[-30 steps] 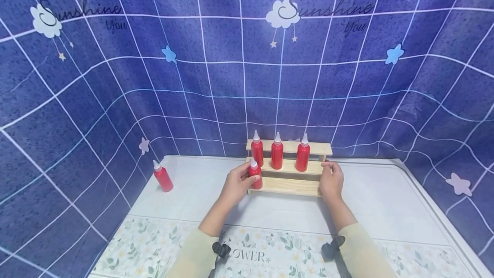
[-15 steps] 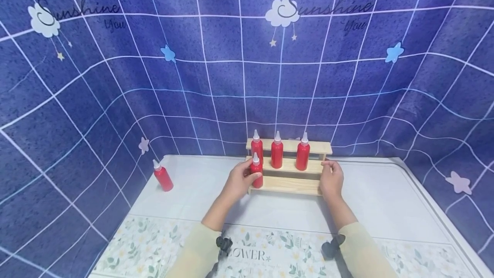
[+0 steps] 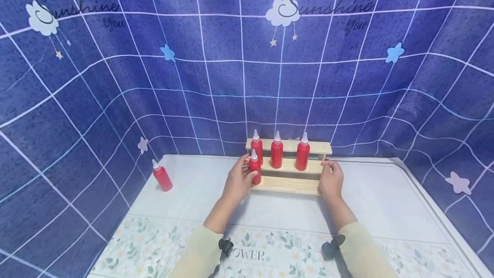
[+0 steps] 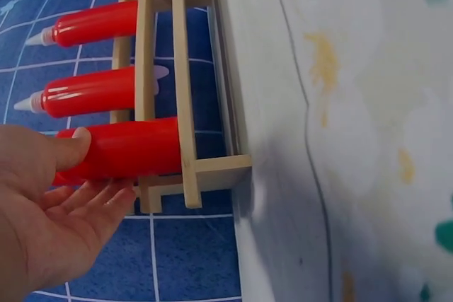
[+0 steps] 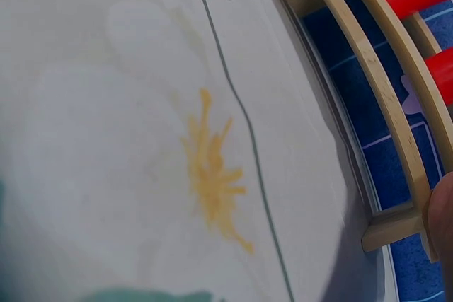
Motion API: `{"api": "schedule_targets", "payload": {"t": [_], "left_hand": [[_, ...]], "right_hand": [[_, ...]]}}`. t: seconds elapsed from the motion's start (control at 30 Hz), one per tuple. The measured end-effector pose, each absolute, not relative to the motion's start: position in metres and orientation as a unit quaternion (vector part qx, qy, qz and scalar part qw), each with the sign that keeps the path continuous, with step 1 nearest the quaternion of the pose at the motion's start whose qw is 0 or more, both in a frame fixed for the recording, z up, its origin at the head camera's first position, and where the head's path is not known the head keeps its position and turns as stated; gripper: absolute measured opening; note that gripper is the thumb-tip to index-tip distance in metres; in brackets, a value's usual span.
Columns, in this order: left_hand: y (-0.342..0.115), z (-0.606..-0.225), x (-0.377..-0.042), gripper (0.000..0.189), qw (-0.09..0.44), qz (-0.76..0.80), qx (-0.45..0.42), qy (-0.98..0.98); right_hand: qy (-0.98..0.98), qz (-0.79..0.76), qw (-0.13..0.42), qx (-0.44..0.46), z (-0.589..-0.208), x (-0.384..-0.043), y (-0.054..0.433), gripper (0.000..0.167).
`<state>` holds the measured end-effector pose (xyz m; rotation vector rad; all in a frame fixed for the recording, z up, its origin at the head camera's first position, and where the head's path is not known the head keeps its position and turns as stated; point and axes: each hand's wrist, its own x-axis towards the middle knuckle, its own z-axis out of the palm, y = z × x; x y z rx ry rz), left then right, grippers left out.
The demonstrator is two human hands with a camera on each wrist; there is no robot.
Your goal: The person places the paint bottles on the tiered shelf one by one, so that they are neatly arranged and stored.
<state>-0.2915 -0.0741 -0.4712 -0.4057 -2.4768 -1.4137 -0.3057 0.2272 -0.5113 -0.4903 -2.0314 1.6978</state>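
Observation:
My left hand [image 3: 236, 181] holds a red squeeze bottle [image 3: 254, 170] with a white pointed nozzle, upright at the left end of the wooden tiered rack [image 3: 290, 185]. In the left wrist view the thumb [image 4: 73, 148] lies across this bottle, fingers along its other side, and its base meets the lowest shelf. My right hand [image 3: 332, 181] grips the rack's right end near the middle shelf; in the right wrist view only a sliver of that hand [image 5: 442, 235] shows. Behind, three matching bottles stand on the middle shelf: left [image 3: 256, 146], centre [image 3: 276, 155] and right [image 3: 302, 157].
Another red bottle [image 3: 163, 178] stands apart on the white table [image 3: 200, 183], toward the left edge. A floral-printed strip [image 3: 270, 239] runs along the table's front. Blue gridded curtain cloth [image 3: 216, 80] hangs behind and at both sides, close behind the rack.
My left hand has moved slightly forward with its bottle, which now sits a little farther back at the rack's left end. The right hand has stayed at the rack's right end.

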Motion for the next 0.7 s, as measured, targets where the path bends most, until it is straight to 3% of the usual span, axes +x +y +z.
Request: {"api": "schedule_targets", "payload": {"t": [0.17, 0.7], "left_hand": [[-0.0751, -0.4723, -0.2923, 0.054, 0.131, -0.499, -0.143, -0.845], [-0.0757, -0.4731, -0.2945, 0.053, 0.104, -0.501, -0.120, -0.850]], "right_hand": [[-0.739, 0.609, 0.231, -0.174, -0.5116, -0.3091, 0.2276, 0.029], [-0.735, 0.615, 0.220, -0.182, -0.5143, -0.3085, 0.2272, 0.029]]}}
